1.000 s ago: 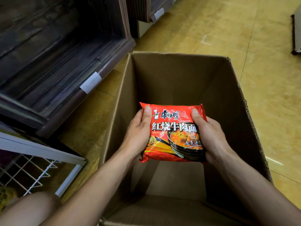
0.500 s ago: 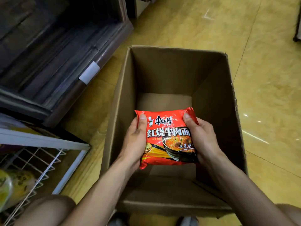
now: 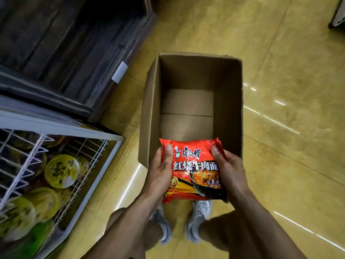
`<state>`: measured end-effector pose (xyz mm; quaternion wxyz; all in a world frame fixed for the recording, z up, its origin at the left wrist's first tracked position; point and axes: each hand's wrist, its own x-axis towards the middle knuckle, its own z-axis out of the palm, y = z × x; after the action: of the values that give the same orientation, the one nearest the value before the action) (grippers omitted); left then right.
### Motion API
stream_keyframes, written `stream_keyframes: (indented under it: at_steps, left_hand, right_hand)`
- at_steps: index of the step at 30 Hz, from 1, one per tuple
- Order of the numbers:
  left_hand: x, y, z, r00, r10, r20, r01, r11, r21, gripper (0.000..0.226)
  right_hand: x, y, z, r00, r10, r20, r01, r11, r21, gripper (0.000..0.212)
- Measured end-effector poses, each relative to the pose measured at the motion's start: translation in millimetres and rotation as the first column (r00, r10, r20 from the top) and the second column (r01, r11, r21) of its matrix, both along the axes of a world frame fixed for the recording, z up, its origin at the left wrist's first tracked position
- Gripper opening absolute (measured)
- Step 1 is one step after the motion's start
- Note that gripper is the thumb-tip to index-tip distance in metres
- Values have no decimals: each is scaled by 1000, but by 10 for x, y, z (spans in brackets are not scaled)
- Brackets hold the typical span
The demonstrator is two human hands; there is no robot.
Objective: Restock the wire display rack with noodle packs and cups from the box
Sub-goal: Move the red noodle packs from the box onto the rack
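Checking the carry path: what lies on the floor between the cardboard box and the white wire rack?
Only bare yellow floor, crossed by a glare streak, lies between the cardboard box and the wire rack, as the head view shows.

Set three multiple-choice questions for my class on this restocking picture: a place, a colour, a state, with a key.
1. Where does the wire rack stand relative to the cardboard box?
A. To its left
B. To its right
C. Inside it

2. What colour is the noodle pack?
A. Green
B. Red
C. Blue

3. How is the noodle pack held?
A. By the left hand alone
B. By both hands
C. By neither; it lies on the floor

Key: 1 A, the rack is at the picture's left, the box at centre. 2 B, its wrapper is bright red. 3 B, the left hand and right hand each grip one side.
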<state>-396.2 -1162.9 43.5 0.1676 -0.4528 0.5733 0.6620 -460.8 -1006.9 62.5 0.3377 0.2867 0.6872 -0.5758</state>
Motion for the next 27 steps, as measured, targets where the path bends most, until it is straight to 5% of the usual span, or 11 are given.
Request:
stream_keyframes:
  at_steps: [3, 12, 22, 27]
  left_hand:
    - [81, 21, 592, 1000, -13, 9, 13, 1000, 14, 54]
    - [404, -125, 2171, 996, -76, -45, 75, 997, -21, 52]
    - [655, -112, 3200, 997, -24, -74, 20, 999, -46, 21]
    - [809, -77, 3646, 993, -37, -117, 34, 999, -20, 37]
  right_hand:
    - [86, 2, 588, 1000, 1, -8, -1, 1000, 9, 24]
    - [388, -61, 2233, 994, 89, -58, -89, 996, 4, 27]
    - [612, -50, 3120, 986, 127, -105, -129, 992, -9, 36]
    - [741, 32, 3520, 983, 123, -139, -125, 992, -3, 37]
